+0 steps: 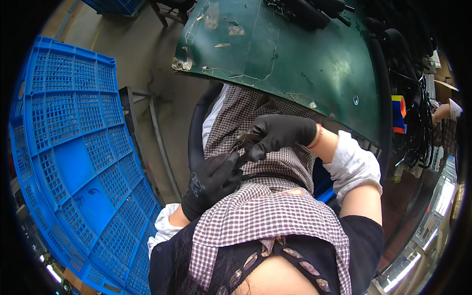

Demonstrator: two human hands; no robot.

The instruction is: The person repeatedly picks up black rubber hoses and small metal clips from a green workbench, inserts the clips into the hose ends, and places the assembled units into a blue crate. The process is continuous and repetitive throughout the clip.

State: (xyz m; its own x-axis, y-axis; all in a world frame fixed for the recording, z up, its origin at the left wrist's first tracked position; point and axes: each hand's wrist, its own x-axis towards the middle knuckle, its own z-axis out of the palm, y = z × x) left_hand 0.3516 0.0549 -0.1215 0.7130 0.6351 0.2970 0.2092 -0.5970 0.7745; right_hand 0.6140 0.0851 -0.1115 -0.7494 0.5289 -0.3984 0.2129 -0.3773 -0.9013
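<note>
Both of my hands wear black gloves and meet over my lap, in front of a checked apron. My right hand is closed, and a small, thin, brownish flat piece sticks out from its fingers; its kind cannot be made out. Just left of it and lower, my left hand has its fingers bent and pressed together. Their tips almost touch the right fingers, around something dark that blends into the gloves. A curved black tube rises past the left hand, beside my leg.
A green table with worn, taped patches stands ahead, its near edge close to my knees. Black padded parts lie at its far side. Blue plastic crates stand at left beside a metal frame. At far right, another person's arm shows.
</note>
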